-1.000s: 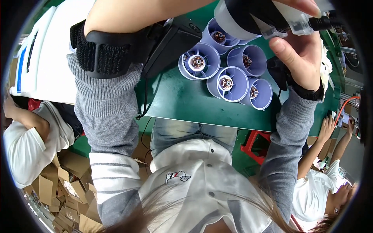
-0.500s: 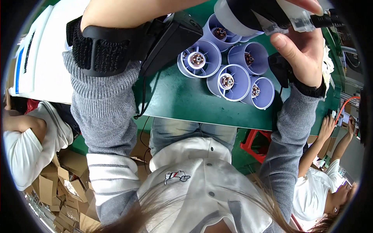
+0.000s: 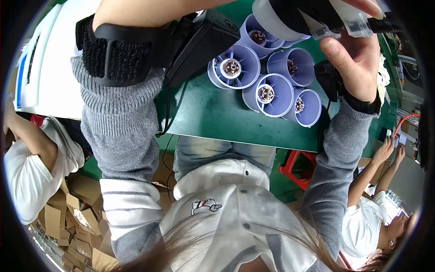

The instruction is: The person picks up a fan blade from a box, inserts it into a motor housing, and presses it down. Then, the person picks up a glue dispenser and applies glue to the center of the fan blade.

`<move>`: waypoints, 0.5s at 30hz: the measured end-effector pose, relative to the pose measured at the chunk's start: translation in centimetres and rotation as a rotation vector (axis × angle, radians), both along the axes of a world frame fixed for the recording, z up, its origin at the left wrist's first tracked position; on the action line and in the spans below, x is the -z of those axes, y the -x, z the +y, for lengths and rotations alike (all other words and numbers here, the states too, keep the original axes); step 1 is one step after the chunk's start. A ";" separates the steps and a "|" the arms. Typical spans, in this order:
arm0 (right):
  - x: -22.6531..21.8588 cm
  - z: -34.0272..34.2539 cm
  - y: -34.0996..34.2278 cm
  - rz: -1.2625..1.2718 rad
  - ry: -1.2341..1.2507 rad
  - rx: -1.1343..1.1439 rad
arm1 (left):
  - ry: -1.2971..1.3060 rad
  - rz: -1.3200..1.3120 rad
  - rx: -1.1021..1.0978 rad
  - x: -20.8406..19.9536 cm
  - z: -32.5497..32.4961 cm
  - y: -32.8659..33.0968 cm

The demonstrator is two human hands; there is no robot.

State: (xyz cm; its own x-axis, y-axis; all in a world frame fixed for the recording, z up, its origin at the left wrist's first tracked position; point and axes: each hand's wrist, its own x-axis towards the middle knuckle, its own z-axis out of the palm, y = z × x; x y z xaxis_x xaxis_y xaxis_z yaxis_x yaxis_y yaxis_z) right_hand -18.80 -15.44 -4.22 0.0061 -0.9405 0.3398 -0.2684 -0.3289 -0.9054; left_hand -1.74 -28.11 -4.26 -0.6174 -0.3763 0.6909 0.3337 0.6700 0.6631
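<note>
A cylindrical device [image 3: 283, 18], white with black bands, clear plastic parts and a black ribbed cable end, is held up over the far right of the table. My left arm crosses the top of the view, and the fingers of my left hand [image 3: 366, 6] lie closed over the device's far side. From below, my right hand [image 3: 355, 65] holds it: the thumb rises against its underside, while the other fingers pass behind it. Beneath stand several pale purple cups [image 3: 268, 95], open end up. A copper-wound motor [image 3: 266, 94] sits inside most of them; one cup is largely hidden.
The cups share a green table [image 3: 204, 120]. Black straps and a boxy unit [image 3: 206, 45] ride on my left wrist. A red stool [image 3: 297, 170] stands below the table edge. Cardboard boxes [image 3: 84, 217] pile up lower left. Co-workers in white shirts sit on both sides.
My hands and the device hold almost the same place, with a slight shift of the whole view. The co-worker at left moves an arm; the one at right shifts head and hands.
</note>
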 end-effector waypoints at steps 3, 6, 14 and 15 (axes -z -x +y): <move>0.3 -0.1 0.1 -0.031 0.037 -0.035 | 0.012 0.001 -0.006 0.0 0.1 -0.1; 0.6 0.3 2.6 0.134 0.060 0.010 | 0.023 0.003 -0.010 0.1 0.1 -0.1; 0.4 0.4 3.6 0.271 0.040 0.066 | 0.047 0.002 -0.038 0.5 -0.1 -0.5; 0.4 0.4 4.0 0.309 0.061 0.029 | 0.051 -0.001 -0.045 0.6 -0.1 -0.6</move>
